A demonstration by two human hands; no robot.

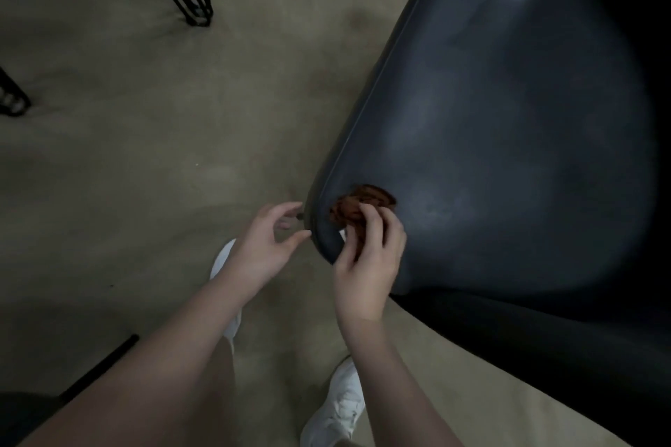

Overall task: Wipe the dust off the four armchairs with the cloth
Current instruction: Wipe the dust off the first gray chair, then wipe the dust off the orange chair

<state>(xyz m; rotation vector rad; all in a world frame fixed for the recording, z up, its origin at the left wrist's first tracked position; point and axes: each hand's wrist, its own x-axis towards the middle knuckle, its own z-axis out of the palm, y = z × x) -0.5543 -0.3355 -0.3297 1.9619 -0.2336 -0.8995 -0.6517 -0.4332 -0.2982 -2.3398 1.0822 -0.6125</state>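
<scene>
Wiping in hand: right hand (368,258) presses bunched brown cloth (357,205) at armchair (508,141) back's near corner, left hand (263,243) loose, empty, fingertips at its edge; next, sweep across dusty panel.

Armchair (508,120): dark, smooth surface with pale dusty patches. Right hand (366,261) grips a bunched brown cloth (363,205) against the armchair near its rounded corner. Left hand (265,243) is just beside that corner, fingers loosely curled, thumb at the edge. White shoes (341,406) are on the floor below the armchair's corner.
</scene>
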